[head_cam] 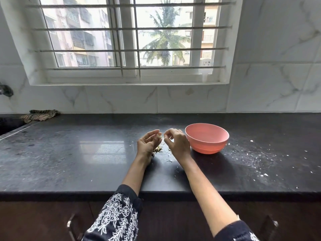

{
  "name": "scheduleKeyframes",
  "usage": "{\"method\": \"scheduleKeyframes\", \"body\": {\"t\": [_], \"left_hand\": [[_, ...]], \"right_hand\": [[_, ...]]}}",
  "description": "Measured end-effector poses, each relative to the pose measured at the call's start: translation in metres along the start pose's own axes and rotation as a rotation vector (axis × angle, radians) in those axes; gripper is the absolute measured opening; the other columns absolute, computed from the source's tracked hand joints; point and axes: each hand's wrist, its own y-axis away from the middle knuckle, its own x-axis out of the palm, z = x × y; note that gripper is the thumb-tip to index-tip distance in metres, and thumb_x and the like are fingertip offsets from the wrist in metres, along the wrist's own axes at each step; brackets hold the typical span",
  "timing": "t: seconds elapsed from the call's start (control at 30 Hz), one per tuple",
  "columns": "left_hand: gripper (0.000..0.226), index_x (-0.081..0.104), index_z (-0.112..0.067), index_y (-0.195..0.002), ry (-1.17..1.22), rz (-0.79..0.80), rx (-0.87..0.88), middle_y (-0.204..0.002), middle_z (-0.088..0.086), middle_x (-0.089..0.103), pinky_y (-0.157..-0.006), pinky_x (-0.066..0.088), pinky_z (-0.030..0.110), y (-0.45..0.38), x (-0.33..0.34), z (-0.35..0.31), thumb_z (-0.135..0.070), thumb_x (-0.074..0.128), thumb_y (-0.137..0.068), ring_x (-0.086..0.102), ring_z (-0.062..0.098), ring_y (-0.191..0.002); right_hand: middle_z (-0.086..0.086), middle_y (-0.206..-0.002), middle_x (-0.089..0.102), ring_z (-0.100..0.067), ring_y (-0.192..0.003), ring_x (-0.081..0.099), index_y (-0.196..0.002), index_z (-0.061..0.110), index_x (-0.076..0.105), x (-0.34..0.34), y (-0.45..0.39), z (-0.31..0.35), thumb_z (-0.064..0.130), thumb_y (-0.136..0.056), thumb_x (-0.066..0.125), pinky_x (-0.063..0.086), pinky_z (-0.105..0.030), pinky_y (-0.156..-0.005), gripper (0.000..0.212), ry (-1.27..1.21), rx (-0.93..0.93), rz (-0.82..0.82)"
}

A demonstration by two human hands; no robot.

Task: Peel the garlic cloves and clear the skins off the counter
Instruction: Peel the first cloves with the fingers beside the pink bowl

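Left hand [147, 141] pinches garlic clove [159, 136]; right hand [176, 141] beside it, fingertips seemingly nipping skin (too small to confirm). Peel toward loose skins [158, 149] beneath hands on desk [86, 153]. Pink bowl [206, 138] just right.

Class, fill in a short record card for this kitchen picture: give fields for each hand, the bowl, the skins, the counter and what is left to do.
left hand: holds a garlic clove at its fingertips
right hand: fingers curled beside the clove; grip on it unclear
bowl: pink, upright, right of the hands
skins: small pile beneath the hands
counter: dark, white flecks at right
left to do: skins not yet cleared
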Motion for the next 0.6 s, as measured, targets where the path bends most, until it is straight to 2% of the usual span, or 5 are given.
{"method": "scheduleKeyframes", "body": {"t": [0.07,0.2,0.33,0.47,0.6], "left_hand": [[0.012,0.064,-0.009,-0.087,0.004,-0.01,0.002,-0.067,-0.004,0.071,-0.065,0.054,0.013,0.0006,0.0005,-0.0004,0.003,0.062,-0.084,0.066,0.002,-0.062],[0.012,0.064,-0.008,-0.088,0.011,-0.018,0.009,-0.067,-0.004,0.071,-0.065,0.055,0.014,0.0018,0.0009,-0.0017,0.003,0.062,-0.084,0.065,0.003,-0.06],[0.013,0.064,-0.007,-0.088,0.026,-0.019,0.015,-0.067,-0.003,0.072,-0.062,0.054,0.013,0.0023,0.0008,-0.0043,0.005,0.061,-0.083,0.066,0.004,-0.059],[0.014,0.064,-0.005,-0.086,0.034,-0.004,0.022,-0.066,-0.001,0.071,-0.063,0.054,0.014,0.0039,0.0001,-0.0033,0.008,0.061,-0.082,0.067,0.006,-0.06],[0.013,0.064,-0.005,-0.087,0.009,0.017,0.016,-0.067,0.0,0.072,-0.063,0.054,0.015,0.0036,-0.0012,-0.0002,0.006,0.06,-0.083,0.068,0.006,-0.062]], "right_hand": [[0.002,-0.085,0.064,-0.017,-0.083,0.056,-0.085,0.014,0.063,0.0009,-0.0001,-0.0001,0.011,-0.083,0.057,0.036,-0.026,-0.066,0.007,-0.02,-0.017,-0.032],[0.006,-0.083,0.064,-0.013,-0.076,0.057,-0.091,0.013,0.059,0.002,-0.0005,0.0034,-0.003,-0.075,0.05,0.045,-0.025,-0.069,0.025,-0.11,-0.052,-0.074],[0.005,-0.077,0.066,-0.014,-0.071,0.059,-0.091,0.013,0.058,0.0025,0.0003,0.0059,0.0,-0.074,0.053,0.047,-0.025,-0.068,0.022,-0.141,-0.091,-0.071],[0.008,-0.082,0.065,-0.01,-0.073,0.053,-0.091,0.016,0.064,0.0031,0.0011,0.0028,0.01,-0.078,0.063,0.043,-0.023,-0.067,0.014,-0.114,-0.128,-0.05],[0.015,-0.08,0.061,-0.01,-0.074,0.051,-0.091,0.018,0.063,0.0044,0.0005,0.001,0.011,-0.078,0.065,0.042,-0.024,-0.066,0.015,-0.11,-0.134,-0.03]]}}
